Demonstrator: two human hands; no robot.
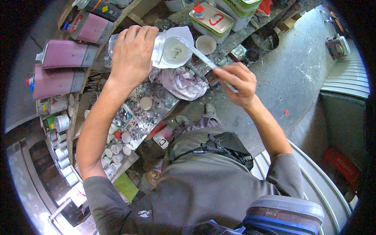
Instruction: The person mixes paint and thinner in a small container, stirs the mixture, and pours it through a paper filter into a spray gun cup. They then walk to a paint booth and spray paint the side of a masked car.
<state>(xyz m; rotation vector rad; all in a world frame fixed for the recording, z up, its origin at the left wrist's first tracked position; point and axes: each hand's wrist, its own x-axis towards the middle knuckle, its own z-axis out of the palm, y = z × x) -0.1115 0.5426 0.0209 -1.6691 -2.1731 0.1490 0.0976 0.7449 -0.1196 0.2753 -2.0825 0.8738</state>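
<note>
My left hand (133,55) is closed around a clear plastic container (158,49), tilted on its side with its mouth to the right. At that mouth is a white paper cone (187,36), like a paint strainer, with a pale greyish wet patch inside. Pinched in the fingers of my right hand (237,81) is a pale, streaked stirring stick (204,58). It slants up to the left, and its far tip reaches into the cone. Below the cone, a crumpled, stained rag (184,84) lies on the paint-spattered bench (156,102).
A small open cup (205,44) stands right of the cone, before a rectangular tin (213,24) with a red cap. Pink-labelled cans (68,54) line the left shelf. Several small pots (116,149) crowd the lower left. A round lid (146,103) lies on the bench.
</note>
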